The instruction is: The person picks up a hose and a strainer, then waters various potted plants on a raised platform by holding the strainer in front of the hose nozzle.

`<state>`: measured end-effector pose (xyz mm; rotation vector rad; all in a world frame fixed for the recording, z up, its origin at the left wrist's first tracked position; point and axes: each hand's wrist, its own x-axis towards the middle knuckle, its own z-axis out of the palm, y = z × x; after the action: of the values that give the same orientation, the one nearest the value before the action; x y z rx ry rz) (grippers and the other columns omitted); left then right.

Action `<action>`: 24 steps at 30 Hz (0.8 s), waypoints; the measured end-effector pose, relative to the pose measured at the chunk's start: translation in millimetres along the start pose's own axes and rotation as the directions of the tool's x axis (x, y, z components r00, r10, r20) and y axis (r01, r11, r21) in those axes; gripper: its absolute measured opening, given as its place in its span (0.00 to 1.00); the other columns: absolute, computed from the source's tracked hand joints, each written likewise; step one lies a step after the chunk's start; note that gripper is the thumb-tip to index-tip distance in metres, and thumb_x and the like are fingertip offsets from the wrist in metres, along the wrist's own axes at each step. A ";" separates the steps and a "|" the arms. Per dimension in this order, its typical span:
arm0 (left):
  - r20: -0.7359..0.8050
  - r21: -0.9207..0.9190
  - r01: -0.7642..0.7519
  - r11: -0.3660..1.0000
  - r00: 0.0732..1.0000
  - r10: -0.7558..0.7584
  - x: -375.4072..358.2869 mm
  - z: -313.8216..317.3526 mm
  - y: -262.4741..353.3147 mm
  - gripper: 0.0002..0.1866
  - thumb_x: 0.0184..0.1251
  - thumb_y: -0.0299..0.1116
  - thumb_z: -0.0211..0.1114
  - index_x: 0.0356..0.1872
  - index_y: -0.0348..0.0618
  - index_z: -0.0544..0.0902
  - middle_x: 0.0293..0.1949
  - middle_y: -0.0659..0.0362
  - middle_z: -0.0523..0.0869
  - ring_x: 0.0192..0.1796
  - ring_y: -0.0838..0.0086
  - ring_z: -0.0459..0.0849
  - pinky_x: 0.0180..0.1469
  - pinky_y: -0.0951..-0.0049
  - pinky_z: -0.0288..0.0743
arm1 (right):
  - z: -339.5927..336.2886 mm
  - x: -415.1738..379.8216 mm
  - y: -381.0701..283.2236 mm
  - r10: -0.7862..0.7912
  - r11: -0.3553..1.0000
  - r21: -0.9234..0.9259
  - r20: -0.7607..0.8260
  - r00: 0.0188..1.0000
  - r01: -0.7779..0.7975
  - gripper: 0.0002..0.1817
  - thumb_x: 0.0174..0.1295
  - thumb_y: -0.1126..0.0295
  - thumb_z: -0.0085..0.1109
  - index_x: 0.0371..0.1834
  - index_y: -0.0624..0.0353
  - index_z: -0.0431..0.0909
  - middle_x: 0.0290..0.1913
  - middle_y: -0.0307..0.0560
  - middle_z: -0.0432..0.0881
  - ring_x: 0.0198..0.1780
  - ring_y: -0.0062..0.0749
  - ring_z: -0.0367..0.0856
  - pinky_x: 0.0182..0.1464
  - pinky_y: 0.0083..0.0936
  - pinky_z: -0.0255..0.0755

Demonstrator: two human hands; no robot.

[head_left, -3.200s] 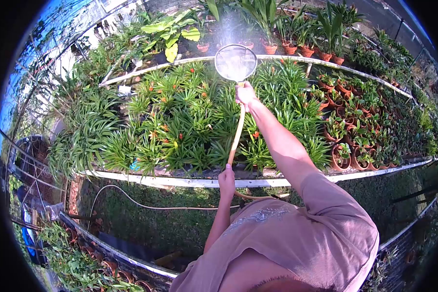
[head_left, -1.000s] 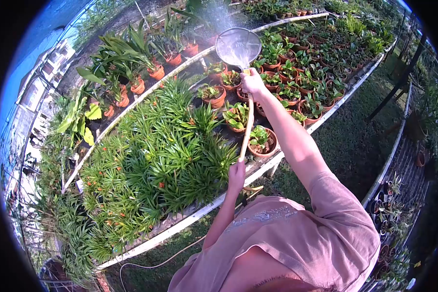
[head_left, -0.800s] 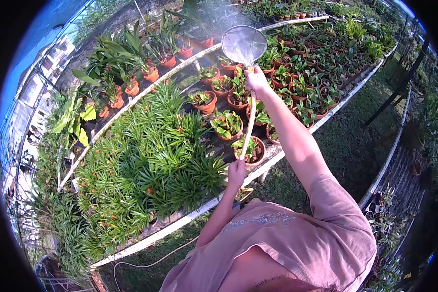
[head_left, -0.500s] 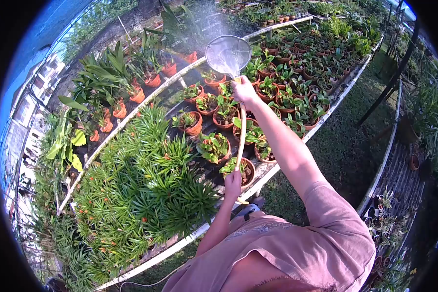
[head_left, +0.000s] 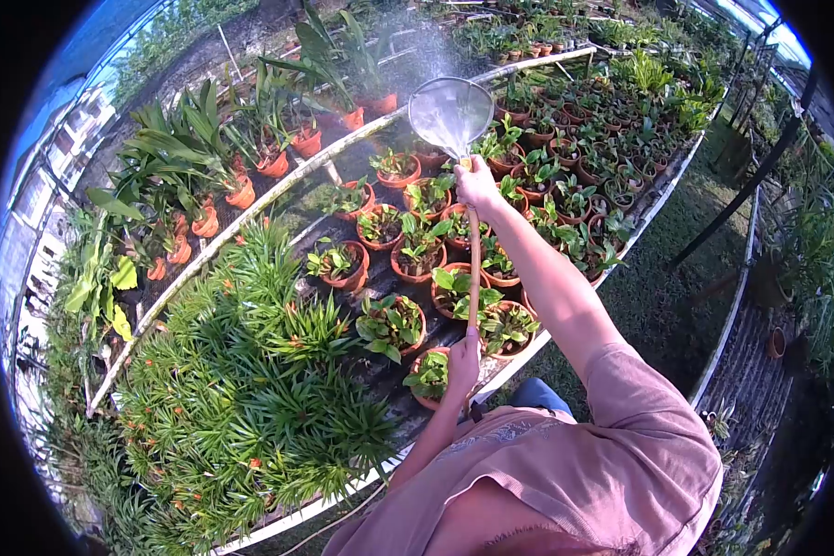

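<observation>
In the head view, a yellowish hose (head_left: pixel 473 278) is held in both hands above a plant bench (head_left: pixel 676 176). Its top end is gripped by the right hand (head_left: pixel 476 183), closed just beneath a round, see-through spray head (head_left: pixel 450 117). Lower down, the hose is clasped in the closed left hand (head_left: pixel 464 363), which is seen against the near edge of the bench, beside a terracotta pot (head_left: pixel 429 377). The spray head is seen overlapping the far edge, marked by a pale rail (head_left: pixel 250 212), and a fine water spray (head_left: pixel 423 46) is thrown out beyond it.

From the middle to the right end, the bench is filled with potted leafy plants (head_left: pixel 419 250). Its left part is covered by dense, narrow-leaved plants (head_left: pixel 250 371) dotted with orange flowers (head_left: pixel 255 462). Past the far edge, taller plants in pots (head_left: pixel 241 193) are lined up along the rail. Whether any leaves are touched by the left hand cannot be told.
</observation>
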<state>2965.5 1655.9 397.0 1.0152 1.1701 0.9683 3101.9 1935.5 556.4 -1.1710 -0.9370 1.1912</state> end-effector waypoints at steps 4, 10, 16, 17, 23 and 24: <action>-0.062 0.041 -0.025 0.999 0.998 0.028 23.6 24.5 -4.2 0.30 0.80 0.52 0.47 0.17 0.43 0.67 0.16 0.69 0.63 0.21 0.82 0.59 0.24 0.72 0.52 | -10.4 28.4 11.5 0.021 0.998 0.057 0.040 0.999 -0.023 0.09 0.71 0.70 0.51 0.49 0.52 0.64 0.23 0.34 0.66 0.18 0.18 0.63 0.18 0.19 0.59; -0.157 0.056 -0.026 0.998 0.987 0.034 53.6 112.8 -10.6 0.31 0.79 0.52 0.49 0.16 0.41 0.66 0.15 0.68 0.63 0.21 0.82 0.60 0.23 0.70 0.53 | -80.8 63.0 4.1 0.016 0.997 0.073 0.120 0.993 -0.025 0.07 0.69 0.72 0.50 0.46 0.51 0.64 0.23 0.33 0.65 0.19 0.17 0.62 0.18 0.20 0.59; -0.108 0.116 -0.020 0.993 0.994 0.032 81.4 231.0 21.4 0.32 0.77 0.57 0.48 0.17 0.41 0.69 0.15 0.67 0.66 0.21 0.80 0.63 0.24 0.70 0.56 | -194.5 109.2 -37.8 0.001 0.991 0.137 0.076 0.997 -0.011 0.07 0.70 0.73 0.50 0.47 0.52 0.64 0.24 0.33 0.66 0.19 0.16 0.62 0.17 0.18 0.58; -0.087 0.156 -0.034 0.987 0.995 0.048 90.9 243.0 20.6 0.33 0.77 0.58 0.48 0.17 0.42 0.69 0.15 0.67 0.66 0.21 0.80 0.63 0.24 0.70 0.56 | -209.3 117.3 -45.9 -0.015 0.990 0.139 0.066 0.998 0.006 0.08 0.70 0.73 0.50 0.47 0.52 0.64 0.24 0.33 0.66 0.19 0.16 0.62 0.17 0.18 0.59; -0.082 0.243 -0.087 0.966 0.991 0.110 105.5 303.5 77.0 0.30 0.78 0.55 0.49 0.20 0.40 0.71 0.16 0.67 0.66 0.21 0.81 0.62 0.24 0.71 0.57 | -275.1 164.6 -83.3 -0.023 0.987 0.160 -0.013 1.000 0.025 0.09 0.70 0.71 0.51 0.50 0.51 0.63 0.24 0.37 0.68 0.16 0.22 0.65 0.16 0.23 0.62; -0.079 0.225 -0.099 0.969 0.990 0.119 108.7 308.7 80.4 0.28 0.78 0.53 0.50 0.20 0.43 0.71 0.16 0.68 0.67 0.19 0.84 0.63 0.22 0.74 0.55 | -279.4 169.7 -87.6 -0.050 0.983 0.178 -0.021 0.999 0.053 0.10 0.70 0.72 0.51 0.50 0.53 0.63 0.23 0.38 0.69 0.16 0.22 0.65 0.16 0.23 0.62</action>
<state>3279.9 1746.5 477.6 1.2330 1.3316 0.9957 3416.4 2057.2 584.0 -1.0060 -0.8252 1.1970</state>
